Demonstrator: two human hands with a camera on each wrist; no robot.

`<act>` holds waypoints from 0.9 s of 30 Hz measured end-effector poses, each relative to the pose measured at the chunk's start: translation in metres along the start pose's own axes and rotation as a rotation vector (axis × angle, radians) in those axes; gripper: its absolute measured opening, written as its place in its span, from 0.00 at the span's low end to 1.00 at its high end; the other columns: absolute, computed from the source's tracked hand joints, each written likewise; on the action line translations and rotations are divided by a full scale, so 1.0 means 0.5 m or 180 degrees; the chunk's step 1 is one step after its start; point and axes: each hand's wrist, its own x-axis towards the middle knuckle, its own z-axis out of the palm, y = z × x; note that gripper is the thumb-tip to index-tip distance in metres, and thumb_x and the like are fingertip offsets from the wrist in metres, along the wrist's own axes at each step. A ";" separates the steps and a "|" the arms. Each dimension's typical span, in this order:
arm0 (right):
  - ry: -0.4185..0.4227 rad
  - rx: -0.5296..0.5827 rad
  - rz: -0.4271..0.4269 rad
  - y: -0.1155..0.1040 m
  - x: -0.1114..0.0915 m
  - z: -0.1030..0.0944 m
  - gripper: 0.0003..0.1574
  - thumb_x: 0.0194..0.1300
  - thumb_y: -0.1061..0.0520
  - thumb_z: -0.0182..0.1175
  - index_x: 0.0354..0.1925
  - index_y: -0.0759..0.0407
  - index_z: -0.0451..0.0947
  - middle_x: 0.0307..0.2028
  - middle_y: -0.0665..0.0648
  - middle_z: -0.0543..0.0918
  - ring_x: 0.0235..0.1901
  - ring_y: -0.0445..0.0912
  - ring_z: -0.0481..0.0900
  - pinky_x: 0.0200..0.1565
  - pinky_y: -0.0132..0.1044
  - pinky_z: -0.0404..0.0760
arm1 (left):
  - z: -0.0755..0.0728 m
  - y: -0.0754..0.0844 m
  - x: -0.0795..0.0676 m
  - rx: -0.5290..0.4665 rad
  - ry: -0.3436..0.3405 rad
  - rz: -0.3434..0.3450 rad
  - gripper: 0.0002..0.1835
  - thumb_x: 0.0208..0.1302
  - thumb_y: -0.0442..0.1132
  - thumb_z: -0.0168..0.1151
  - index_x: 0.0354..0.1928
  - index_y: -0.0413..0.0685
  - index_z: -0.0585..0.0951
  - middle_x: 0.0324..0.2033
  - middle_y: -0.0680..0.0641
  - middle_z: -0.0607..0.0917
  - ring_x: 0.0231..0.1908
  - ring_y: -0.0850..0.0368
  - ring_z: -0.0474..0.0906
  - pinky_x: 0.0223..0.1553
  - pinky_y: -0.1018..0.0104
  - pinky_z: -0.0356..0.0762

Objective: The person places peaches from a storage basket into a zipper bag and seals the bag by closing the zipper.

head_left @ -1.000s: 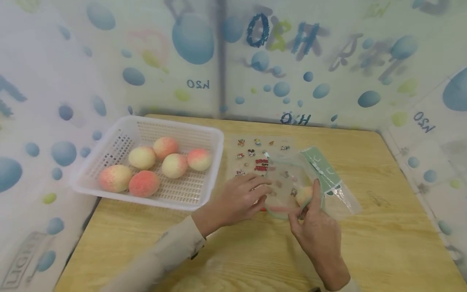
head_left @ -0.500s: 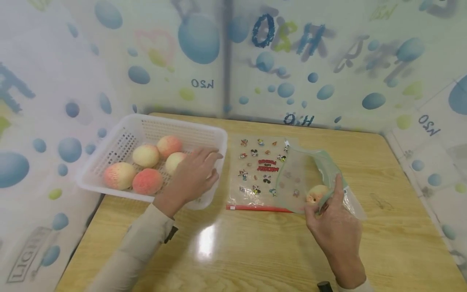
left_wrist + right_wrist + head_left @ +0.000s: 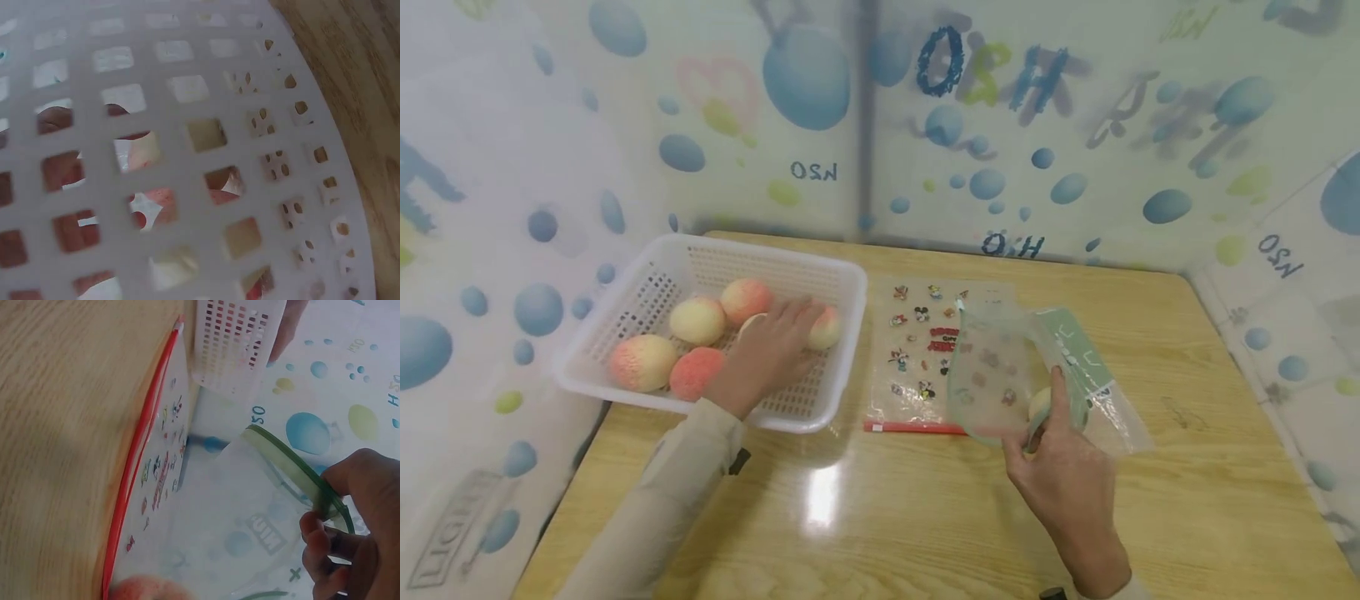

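Note:
My left hand (image 3: 771, 354) is inside the white plastic basket (image 3: 647, 400), fingers stretched over a pale peach (image 3: 751, 323) that it partly covers. Another peach (image 3: 826, 327) lies just beyond those fingers. The basket's perforated wall (image 3: 200, 134) fills the left wrist view, so the grasp is hidden there. My right hand (image 3: 1063, 479) pinches the green zip edge (image 3: 290, 459) of a clear zip bag (image 3: 992, 367) between thumb and fingers, holding its mouth apart. One peach (image 3: 1040, 404) shows at the bag, partly behind the right hand.
Several more peaches (image 3: 643, 362) sit in the basket. A flat clear bag with cartoon prints and a red zip (image 3: 917, 428) lies on the wooden table (image 3: 925, 508), partly under the green-edged bag. A green-and-clear packet (image 3: 1071, 329) lies to its right.
My left hand has left the bag, crossed leftward and entered the basket over the peaches. The right hand keeps its pinch on the bag, shifting right and then back left.

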 end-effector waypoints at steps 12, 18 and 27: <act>-0.0140 0.0144 -0.0035 -0.003 -0.015 0.013 0.53 0.44 0.53 0.56 0.68 0.63 0.49 0.09 0.45 0.66 0.05 0.32 0.51 0.05 0.25 0.49 | 0.008 -0.002 0.018 0.0058 -0.0177 -0.0082 0.28 0.50 0.38 0.58 0.56 0.44 0.69 0.48 0.41 0.73 0.48 0.40 0.68 0.41 0.46 0.70; -0.0170 0.0088 -0.0046 0.000 -0.014 0.013 0.52 0.45 0.52 0.56 0.67 0.64 0.50 0.09 0.44 0.65 0.06 0.29 0.48 0.05 0.25 0.48 | 0.007 0.005 0.025 0.0120 -0.0335 -0.0141 0.18 0.45 0.35 0.58 0.42 0.40 0.74 0.40 0.40 0.70 0.41 0.41 0.66 0.37 0.49 0.70; -0.0280 0.0152 0.0046 -0.002 -0.014 0.009 0.50 0.48 0.52 0.52 0.68 0.62 0.48 0.08 0.44 0.64 0.03 0.33 0.52 0.04 0.26 0.49 | -0.002 0.004 0.018 0.0280 -0.0364 -0.0156 0.21 0.42 0.46 0.62 0.41 0.43 0.77 0.41 0.43 0.77 0.45 0.44 0.71 0.45 0.48 0.66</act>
